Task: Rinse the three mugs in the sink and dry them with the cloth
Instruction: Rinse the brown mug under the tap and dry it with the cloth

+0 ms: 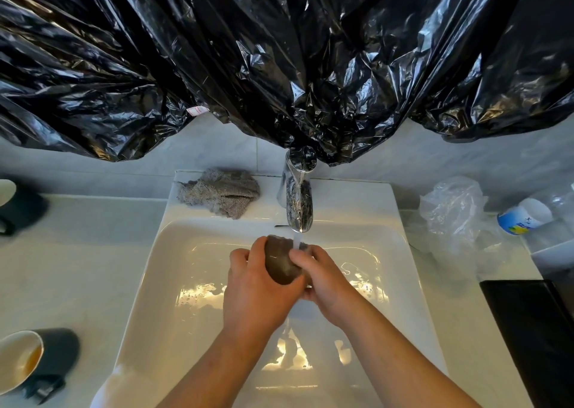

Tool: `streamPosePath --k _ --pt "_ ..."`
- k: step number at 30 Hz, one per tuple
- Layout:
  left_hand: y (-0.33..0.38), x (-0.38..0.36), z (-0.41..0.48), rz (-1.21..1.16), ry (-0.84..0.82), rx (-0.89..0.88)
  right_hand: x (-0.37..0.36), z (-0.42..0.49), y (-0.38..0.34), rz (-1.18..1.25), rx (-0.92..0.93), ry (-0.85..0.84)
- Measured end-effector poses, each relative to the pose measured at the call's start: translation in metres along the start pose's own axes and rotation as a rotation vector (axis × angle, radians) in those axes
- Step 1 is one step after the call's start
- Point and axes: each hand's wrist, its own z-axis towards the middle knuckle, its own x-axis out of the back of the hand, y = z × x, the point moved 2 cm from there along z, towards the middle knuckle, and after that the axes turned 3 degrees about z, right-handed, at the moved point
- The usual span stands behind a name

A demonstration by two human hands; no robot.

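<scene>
Dark-glazed mugs first: two wait on the white surface far left of the tap. The upper mug is half cut off by the frame edge. The lower mug, nearer the person, is tipped toward the cam w/ brownish residue inside, so prob. not yet rinsed; both look parked there to keep the basin free. The grey cloth lies crumpled on the sink rim just left of the tap, out of the splash and w/in reach for drying. Below the tap, over the sink, the left hand wraps the brown mug from the left, grip closed round its body. The mug is tilted w/ its far end under the water stream, presumably so water runs in. The right hand meets it from the right, fingers curled on its side, grip also on the mug; likely one rubs while the other steadies. Est.: first mug of three, rinse under way, no drying begun. Right of the tap: a clear plastic bag, a bottle w/ blue label beyond it, and a black slab nearer the person. These look like clutter, not part of the job.
</scene>
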Motion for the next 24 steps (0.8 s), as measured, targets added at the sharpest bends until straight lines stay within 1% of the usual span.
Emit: streamPosePath --k 2,3,5,6,7,9,10,11,14,16,18,20,22,24 --pt "-0.002 0.0 0.001 0.026 -0.02 -0.042 0.004 0.002 0.0 0.071 0.01 -0.008" --pt "-0.006 0.002 0.004 -0.03 -0.031 -0.035 0.006 0.002 0.0 0.113 0.011 -0.015" --pt "-0.016 0.005 0.016 -0.275 -0.048 0.056 0.011 0.001 0.0 0.14 0.004 -0.026" --pt "-0.022 0.005 0.023 -0.426 -0.089 0.111 0.013 0.001 0.0 0.121 -0.004 -0.034" --pt "-0.025 0.004 0.028 -0.563 -0.172 0.155 0.014 0.0 0.002 0.099 -0.017 -0.045" --pt "-0.026 0.0 0.033 -0.734 -0.371 0.211 0.017 0.001 0.007 0.105 -0.047 -0.071" --pt "-0.024 -0.003 0.034 -0.762 -0.431 0.222 0.017 0.0 0.009 0.131 -0.071 -0.084" --pt "-0.022 -0.006 0.035 -0.763 -0.438 0.218 0.017 -0.001 0.01 0.158 -0.094 -0.1" --pt "-0.018 -0.01 0.039 -0.723 -0.303 0.229 0.019 -0.003 0.009 0.131 -0.12 -0.158" --pt "-0.019 -0.015 0.04 -0.725 -0.285 0.327 0.024 -0.003 0.005 0.06 -0.073 -0.192" --pt "-0.022 -0.02 0.04 -0.752 -0.346 0.468 0.032 -0.004 -0.001 0.002 -0.029 -0.243" --pt "-0.024 -0.022 0.039 -0.755 -0.428 0.565 0.036 -0.007 -0.004 -0.131 0.004 -0.319" --pt "-0.025 -0.023 0.04 -0.737 -0.493 0.596 0.039 -0.009 -0.006 -0.223 0.026 -0.335" --pt "-0.024 -0.023 0.039 -0.756 -0.546 0.58 0.04 -0.008 -0.005 -0.201 0.049 -0.289"
